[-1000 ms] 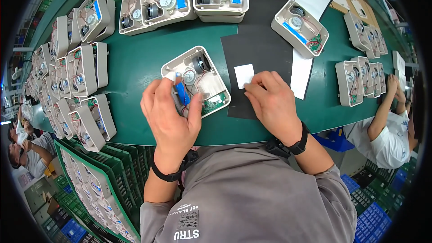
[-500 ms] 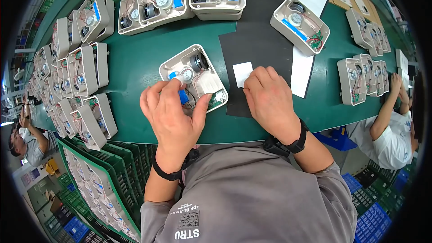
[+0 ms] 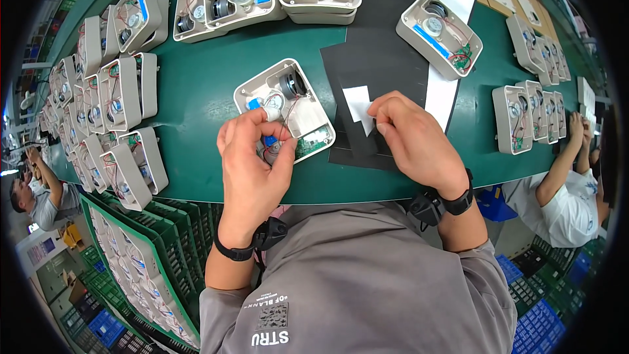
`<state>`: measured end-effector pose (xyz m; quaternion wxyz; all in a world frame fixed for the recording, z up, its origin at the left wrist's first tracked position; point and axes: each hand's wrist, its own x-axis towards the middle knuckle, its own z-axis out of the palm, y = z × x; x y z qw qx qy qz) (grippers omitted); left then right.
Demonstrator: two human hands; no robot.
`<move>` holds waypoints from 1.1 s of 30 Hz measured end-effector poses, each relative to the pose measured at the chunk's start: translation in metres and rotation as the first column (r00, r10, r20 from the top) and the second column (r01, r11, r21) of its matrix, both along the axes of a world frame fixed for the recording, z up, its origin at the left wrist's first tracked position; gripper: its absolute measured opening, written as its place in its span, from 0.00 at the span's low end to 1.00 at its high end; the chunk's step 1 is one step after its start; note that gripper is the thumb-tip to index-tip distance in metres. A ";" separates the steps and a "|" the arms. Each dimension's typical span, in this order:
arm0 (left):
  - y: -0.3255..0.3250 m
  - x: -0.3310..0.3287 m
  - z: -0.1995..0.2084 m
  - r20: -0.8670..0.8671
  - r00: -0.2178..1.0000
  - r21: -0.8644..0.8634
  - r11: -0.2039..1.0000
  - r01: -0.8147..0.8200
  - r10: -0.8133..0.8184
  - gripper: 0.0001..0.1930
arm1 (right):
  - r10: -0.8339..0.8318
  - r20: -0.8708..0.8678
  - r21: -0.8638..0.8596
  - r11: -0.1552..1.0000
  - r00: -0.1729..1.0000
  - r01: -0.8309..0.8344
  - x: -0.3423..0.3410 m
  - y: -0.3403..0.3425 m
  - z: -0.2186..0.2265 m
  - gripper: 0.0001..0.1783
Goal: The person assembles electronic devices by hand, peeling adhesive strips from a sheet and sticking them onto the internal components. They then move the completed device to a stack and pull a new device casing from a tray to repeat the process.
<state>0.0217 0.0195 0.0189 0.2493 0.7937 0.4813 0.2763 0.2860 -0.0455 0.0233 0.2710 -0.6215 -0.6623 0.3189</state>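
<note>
A pale plastic housing (image 3: 319,108) lies open on the bench, with a black round speaker (image 3: 293,84), a round motor-like part, blue pieces and a green circuit board (image 3: 313,142) inside. Over its near left side my left hand (image 3: 252,160) curls in, thumb and fingers brought together around something I cannot make out. A small white piece (image 3: 270,114) shows at one fingertip; its kind is unclear. To the right, a white square sheet (image 3: 357,99) lies on black sheeting, its lower right part bent or lifted. My right hand (image 3: 409,134) pinches that edge between thumb and fingers.
Another filled housing (image 3: 439,36) rests on a white strip (image 3: 440,101) at the back right. Stacked housings (image 3: 319,0) stand at the back, with rows (image 3: 118,101) at left and more (image 3: 514,118) at right. Green crates (image 3: 141,249) sit below the bench. Co-workers are at both sides.
My right hand has shifted slightly right and turned, with the sheet's edge now pinched and raised. My left thumb has drawn in toward the fingers, baring more circuit board.
</note>
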 end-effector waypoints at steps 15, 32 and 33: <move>0.006 0.005 -0.023 0.139 0.984 0.239 0.968 0.080 -0.116 0.24 | 0.034 -0.149 -0.153 0.987 0.988 -0.057 0.005 0.020 0.019 0.01; -0.001 -0.003 -0.018 0.230 0.972 0.021 0.999 0.042 -0.045 0.27 | 0.430 -0.098 -0.037 0.899 0.897 -0.435 -0.047 0.087 0.028 0.04; -0.001 -0.002 -0.018 0.251 0.967 -0.003 0.999 0.033 -0.031 0.28 | 0.432 -0.099 -0.020 0.900 0.896 -0.436 -0.048 0.087 0.027 0.05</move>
